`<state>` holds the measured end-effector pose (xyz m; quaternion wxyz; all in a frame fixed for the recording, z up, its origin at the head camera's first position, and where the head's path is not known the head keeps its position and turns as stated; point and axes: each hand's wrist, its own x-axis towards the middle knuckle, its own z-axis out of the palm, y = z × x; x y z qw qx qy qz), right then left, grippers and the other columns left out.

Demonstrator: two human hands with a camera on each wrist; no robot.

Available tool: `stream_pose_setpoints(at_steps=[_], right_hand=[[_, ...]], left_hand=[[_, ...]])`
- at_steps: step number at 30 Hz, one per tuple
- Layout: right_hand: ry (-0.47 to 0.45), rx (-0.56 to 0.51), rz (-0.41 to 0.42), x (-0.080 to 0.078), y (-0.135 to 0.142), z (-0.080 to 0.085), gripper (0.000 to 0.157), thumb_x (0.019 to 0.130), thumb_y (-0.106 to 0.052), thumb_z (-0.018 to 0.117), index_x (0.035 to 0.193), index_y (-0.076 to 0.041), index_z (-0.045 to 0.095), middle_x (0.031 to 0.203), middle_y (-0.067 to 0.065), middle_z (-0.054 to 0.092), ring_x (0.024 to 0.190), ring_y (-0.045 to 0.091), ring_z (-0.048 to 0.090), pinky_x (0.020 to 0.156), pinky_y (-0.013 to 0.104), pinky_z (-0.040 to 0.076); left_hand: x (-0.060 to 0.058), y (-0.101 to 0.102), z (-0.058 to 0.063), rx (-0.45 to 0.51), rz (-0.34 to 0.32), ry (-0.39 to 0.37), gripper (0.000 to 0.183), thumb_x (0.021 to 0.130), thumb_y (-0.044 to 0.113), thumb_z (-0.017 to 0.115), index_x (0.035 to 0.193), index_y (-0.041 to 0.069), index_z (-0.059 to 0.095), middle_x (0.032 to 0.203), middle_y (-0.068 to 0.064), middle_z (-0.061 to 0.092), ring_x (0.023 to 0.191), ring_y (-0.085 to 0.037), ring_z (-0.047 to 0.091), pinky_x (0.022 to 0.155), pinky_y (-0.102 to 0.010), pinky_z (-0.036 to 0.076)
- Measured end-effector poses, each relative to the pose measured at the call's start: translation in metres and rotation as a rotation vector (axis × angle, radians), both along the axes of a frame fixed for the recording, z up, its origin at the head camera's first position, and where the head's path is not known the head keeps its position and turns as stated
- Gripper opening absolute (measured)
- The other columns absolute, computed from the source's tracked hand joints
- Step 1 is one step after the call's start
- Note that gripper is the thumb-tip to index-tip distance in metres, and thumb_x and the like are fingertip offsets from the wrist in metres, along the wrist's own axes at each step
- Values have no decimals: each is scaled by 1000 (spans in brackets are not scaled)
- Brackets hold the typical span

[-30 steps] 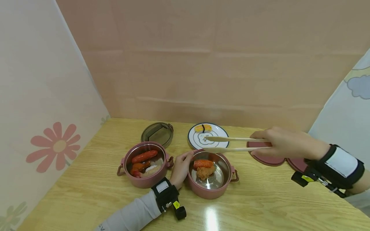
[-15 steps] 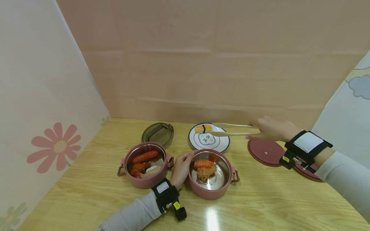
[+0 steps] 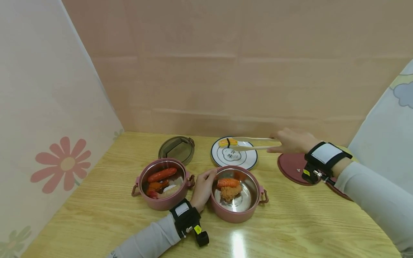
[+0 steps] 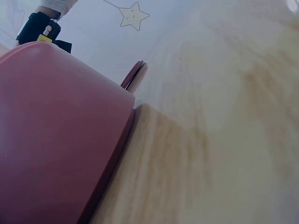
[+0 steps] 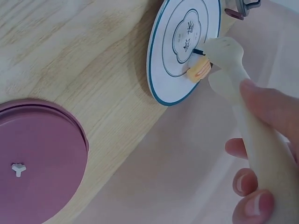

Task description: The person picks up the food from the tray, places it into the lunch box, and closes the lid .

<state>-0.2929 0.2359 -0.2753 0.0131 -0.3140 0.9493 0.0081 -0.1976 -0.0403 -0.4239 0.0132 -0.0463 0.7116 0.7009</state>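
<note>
In the head view my left hand [image 3: 202, 187] grips the left side of a pink pot [image 3: 233, 217]; its handle there is hidden. Inside that pot lie an orange sushi piece [image 3: 227, 183] and a piece of fried chicken [image 3: 231, 192]. At the back, my right hand [image 3: 292, 140] holds pale wooden tongs [image 3: 253, 147], arms spread. Their tips reach over a white plate [image 3: 249, 159] with a blue rim, one on either side of a yellow sushi piece with a black band [image 3: 224, 143]. In the right wrist view the tong tips partly cover the yellow sushi [image 5: 199, 70].
A second pink pot [image 3: 161, 205] with a sausage and other food pieces stands left of my left hand. Behind it lies a dark translucent lid [image 3: 184, 152]. Two dark-red round lids [image 3: 290, 168] lie under my right forearm. A wall closes the back.
My right hand has moved back and left with the tongs. The tips went from above the right pot's back edge to the yellow sushi on the plate. My left hand stays put.
</note>
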Motion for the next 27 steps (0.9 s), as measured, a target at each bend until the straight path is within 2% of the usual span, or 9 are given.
stream_pose_setpoints(at_steps=[5, 14, 21, 27], right_hand=[[-4, 28, -21, -4, -1, -3, 71, 79, -61, 58, 115, -1, 65, 106, 15, 70, 88, 27, 67, 74, 47, 55], [11, 49, -23, -9, -3, -6, 72, 78, -64, 57, 113, -2, 66, 105, 13, 70, 84, 23, 66, 69, 45, 55], [22, 49, -6, -15, -8, -5, 60, 77, -59, 62, 104, -6, 69, 97, 9, 71, 78, 19, 64, 66, 42, 54], [25, 59, 11, -21, -15, -6, 54, 77, -56, 63, 102, -9, 71, 98, 9, 71, 81, 21, 64, 69, 43, 54]], left_hand=[[1, -1, 1, 10, -11, -1, 42, 99, 31, 42, 127, 6, 60, 133, -11, 57, 128, -26, 46, 109, -47, 34], [7, -2, 3, 2, -11, -1, 40, 99, 29, 43, 127, 6, 60, 134, -11, 57, 128, -26, 46, 108, -46, 35], [8, -2, 3, -2, -15, -1, 42, 98, 31, 43, 127, 5, 59, 134, -12, 57, 129, -27, 45, 108, -46, 34], [8, -2, 3, 17, -23, 2, 43, 98, 33, 43, 126, 6, 60, 133, -11, 57, 129, -26, 45, 110, -46, 32]])
